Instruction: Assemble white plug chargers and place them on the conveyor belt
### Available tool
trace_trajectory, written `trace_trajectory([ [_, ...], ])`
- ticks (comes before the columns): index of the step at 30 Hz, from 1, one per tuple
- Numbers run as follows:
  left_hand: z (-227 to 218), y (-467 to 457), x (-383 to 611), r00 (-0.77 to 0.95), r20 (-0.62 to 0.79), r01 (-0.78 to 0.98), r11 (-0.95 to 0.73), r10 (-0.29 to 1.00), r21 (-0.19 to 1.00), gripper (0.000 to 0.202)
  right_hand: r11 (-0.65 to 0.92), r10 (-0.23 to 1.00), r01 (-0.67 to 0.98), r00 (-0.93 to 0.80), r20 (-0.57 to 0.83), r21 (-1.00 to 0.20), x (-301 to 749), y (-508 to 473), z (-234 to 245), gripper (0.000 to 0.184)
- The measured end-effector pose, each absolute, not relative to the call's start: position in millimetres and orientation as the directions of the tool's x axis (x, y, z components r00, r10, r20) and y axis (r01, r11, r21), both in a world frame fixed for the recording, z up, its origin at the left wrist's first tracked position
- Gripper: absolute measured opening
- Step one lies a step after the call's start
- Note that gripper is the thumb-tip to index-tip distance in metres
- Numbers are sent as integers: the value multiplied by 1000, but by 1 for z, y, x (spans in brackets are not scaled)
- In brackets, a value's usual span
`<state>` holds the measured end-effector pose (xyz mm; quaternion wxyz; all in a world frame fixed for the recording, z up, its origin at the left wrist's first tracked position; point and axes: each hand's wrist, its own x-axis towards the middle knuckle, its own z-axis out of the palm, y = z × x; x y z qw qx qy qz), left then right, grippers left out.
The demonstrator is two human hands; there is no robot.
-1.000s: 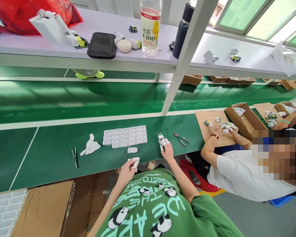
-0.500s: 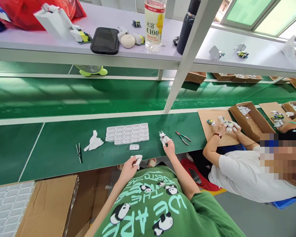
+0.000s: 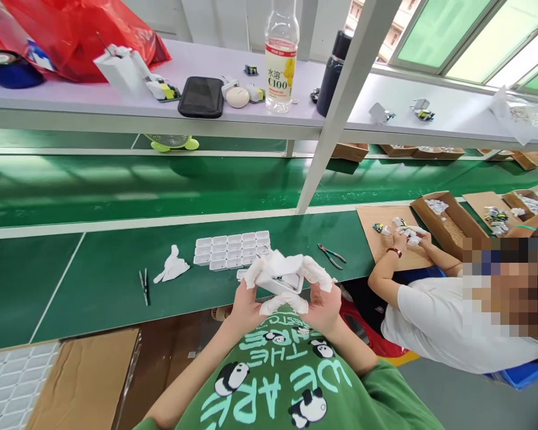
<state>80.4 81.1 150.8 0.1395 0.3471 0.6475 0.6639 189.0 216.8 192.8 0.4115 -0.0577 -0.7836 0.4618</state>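
Observation:
My left hand (image 3: 247, 301) and my right hand (image 3: 319, 298) are raised close to my chest and meet around one white plastic charger part (image 3: 278, 279). White cots cover the fingertips of both hands, and the fingers pinch the part from both sides. Behind my hands, a block of several white plastic shells (image 3: 231, 249) lies in rows on the green bench (image 3: 94, 280). Part of that block is hidden by my hands.
Tweezers (image 3: 144, 285), a white glove (image 3: 172, 266) and pliers (image 3: 331, 254) lie on the bench. A person at the right handles parts over cardboard (image 3: 376, 239) beside boxes (image 3: 448, 218). The shelf above holds a bottle (image 3: 280, 60), a phone (image 3: 201, 96) and a red bag (image 3: 76, 30). A cardboard box (image 3: 85, 382) stands at lower left.
My right hand lifted the pronged white part off the bench and came inward. My left hand rose with its small white piece, and both hands now meet on one part.

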Motion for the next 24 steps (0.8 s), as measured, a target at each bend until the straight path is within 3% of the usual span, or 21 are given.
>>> trace_trajectory([
  [4,150,86,90,-769,285,215,-188,572,958,92,563,439,-325,-662,608,-760,182,213,211,70],
  [11,171,83,95,-818,379,300,-240,434,923,73,631,327,-351,-689,647,-692,184,218,241,59],
  [14,181,82,93,-820,434,372,-229,374,900,71,696,269,-326,-708,653,-640,187,221,249,51],
  [19,188,83,92,-718,600,533,-277,352,800,47,739,188,-358,-705,684,-571,189,223,255,42],
  [24,186,82,95,-764,546,482,-257,343,837,62,748,117,-398,-708,696,-531,188,226,259,42],
])
